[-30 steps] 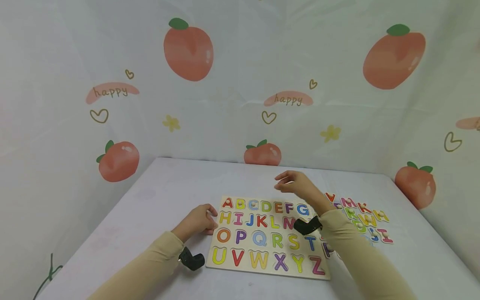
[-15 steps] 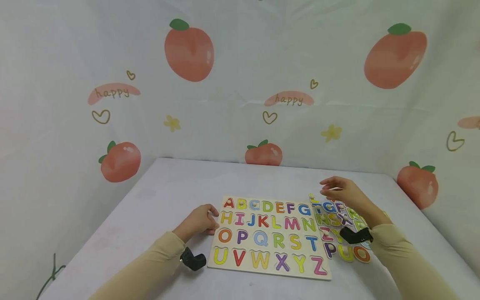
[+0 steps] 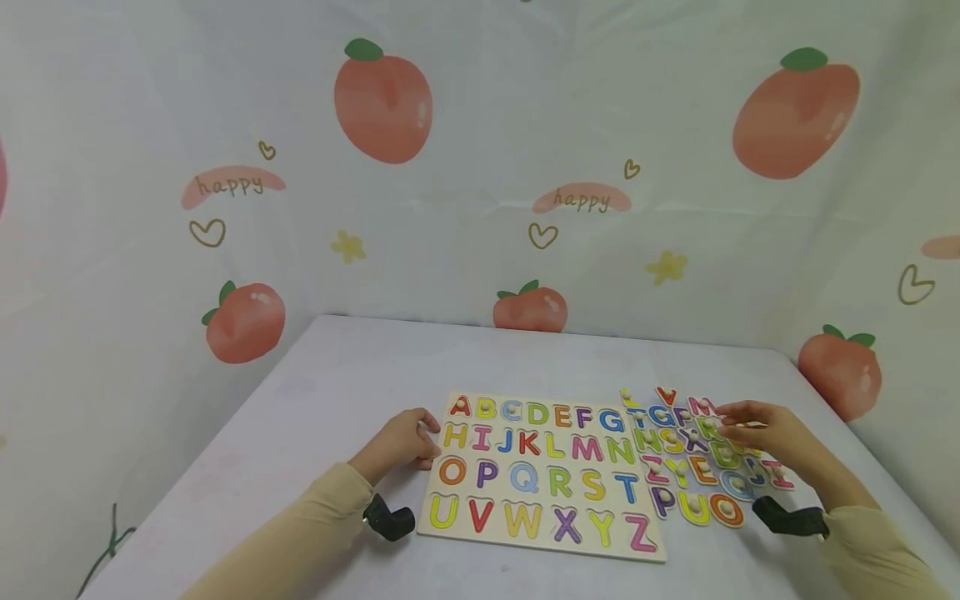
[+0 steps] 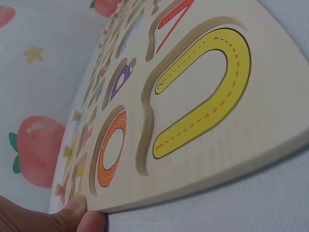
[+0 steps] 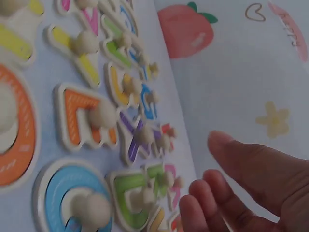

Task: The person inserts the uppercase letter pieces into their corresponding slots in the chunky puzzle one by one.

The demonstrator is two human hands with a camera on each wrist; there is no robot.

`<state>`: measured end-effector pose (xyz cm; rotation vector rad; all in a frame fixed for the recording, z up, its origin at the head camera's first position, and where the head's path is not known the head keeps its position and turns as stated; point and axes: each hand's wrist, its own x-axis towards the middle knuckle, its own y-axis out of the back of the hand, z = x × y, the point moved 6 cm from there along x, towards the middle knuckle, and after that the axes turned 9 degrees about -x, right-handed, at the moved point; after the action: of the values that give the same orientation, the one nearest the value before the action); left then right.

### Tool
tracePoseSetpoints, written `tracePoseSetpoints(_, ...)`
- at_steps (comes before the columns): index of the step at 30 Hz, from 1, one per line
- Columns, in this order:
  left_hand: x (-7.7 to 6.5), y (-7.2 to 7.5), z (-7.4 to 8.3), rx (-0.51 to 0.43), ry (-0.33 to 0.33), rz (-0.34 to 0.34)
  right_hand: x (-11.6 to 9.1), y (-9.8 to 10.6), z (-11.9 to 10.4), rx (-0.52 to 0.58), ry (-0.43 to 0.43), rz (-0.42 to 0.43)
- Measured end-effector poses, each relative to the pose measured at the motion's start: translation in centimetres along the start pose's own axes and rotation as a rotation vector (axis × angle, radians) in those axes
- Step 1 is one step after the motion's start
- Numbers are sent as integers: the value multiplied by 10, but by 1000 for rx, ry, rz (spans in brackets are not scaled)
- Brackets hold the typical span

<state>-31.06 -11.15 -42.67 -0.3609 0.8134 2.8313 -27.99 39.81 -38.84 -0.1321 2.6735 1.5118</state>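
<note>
- Two bare hands are at work: the left hand (image 3: 399, 442) rests loosely bent fingers and thumb against the left edge of the flat, pale wooden alphabet board (image 4: 280, 96), without wrapping round it.
- The right hand (image 3: 772, 429) hovers at the right side of the loose pieces, thumb and fingers well parted, with nothing visible between them. Its fingertips are near the pink letter M piece with a round knob (image 3: 702, 407); whether they touch it cannot be told.
- The loose, brightly coloured letter pieces lie beside the board's right edge on the white tabletop (image 3: 375, 358). Among them is an orange letter E piece with a pale rim (image 5: 71, 116).
- At the board's upper left, the knobbed red A (image 3: 461, 406), green-yellow B (image 3: 485, 407) and blue C (image 3: 512, 409) sit in their recesses; other recesses show only the printed letter.
- The pieces look thin, stiff and light, and should survive a small drop. Their smooth painted faces would probably slip under a fingertip, so the pale round knob (image 5: 102, 115) seems the best hold: a thumb-and-finger pinch from above.
- The board looks rigid and likely to slide on cloth; light pressure at its edge should steady it.
</note>
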Motion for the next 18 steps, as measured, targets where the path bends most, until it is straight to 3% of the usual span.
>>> tracePoseSetpoints(5, 1, -1, -1, 6, -2, 3, -2, -6, 17, -15, -70, -66)
tracePoseSetpoints(18, -1, -1, 0, -12, 1, 0, 2, -16, 27, -58, -70, -66)
